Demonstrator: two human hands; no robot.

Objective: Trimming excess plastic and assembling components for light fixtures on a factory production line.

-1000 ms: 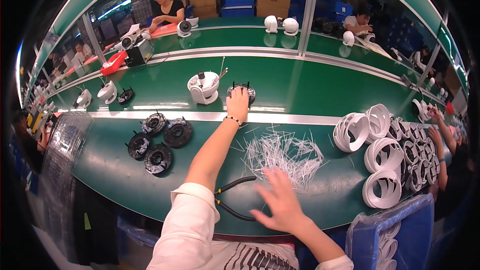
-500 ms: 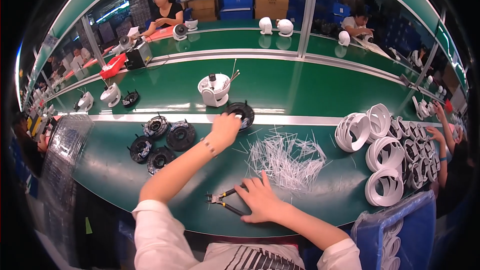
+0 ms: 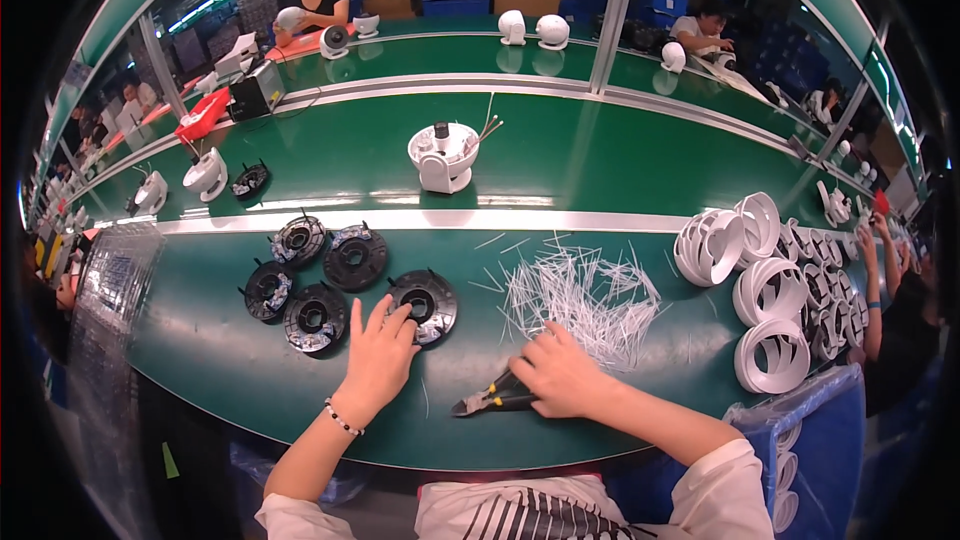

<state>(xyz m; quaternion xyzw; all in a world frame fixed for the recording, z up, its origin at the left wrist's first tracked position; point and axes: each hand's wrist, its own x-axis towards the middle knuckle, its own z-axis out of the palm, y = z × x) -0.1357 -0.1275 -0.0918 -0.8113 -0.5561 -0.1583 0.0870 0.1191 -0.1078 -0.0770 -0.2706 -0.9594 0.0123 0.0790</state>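
My left hand (image 3: 378, 358) lies over the bench with its fingers spread. Its fingertips are at the near-left edge of a round black plastic part (image 3: 438, 292) with a hole in the middle, which rests flat. To the right, my right hand (image 3: 562, 372) is wrapped round the handles of a pair of cutting pliers (image 3: 478, 403), whose jaws point left. Just beyond that hand spreads a loose heap of thin white plastic strips (image 3: 580, 295). Several similar black round parts, one of them a black disc (image 3: 355, 258), sit left of my left hand.
A white camera housing (image 3: 442, 172) with wires stands on the green conveyor (image 3: 570, 155). White rings (image 3: 770, 355) are stacked at the right, beside a blue lined bin (image 3: 820, 440). Clear plastic trays (image 3: 115, 290) lie left. People work across the line and at the right.
My left hand has brought the black round part from the conveyor's edge nearer, beside the others, and its fingers have spread. My right hand has closed on the pliers; their handles are closer together.
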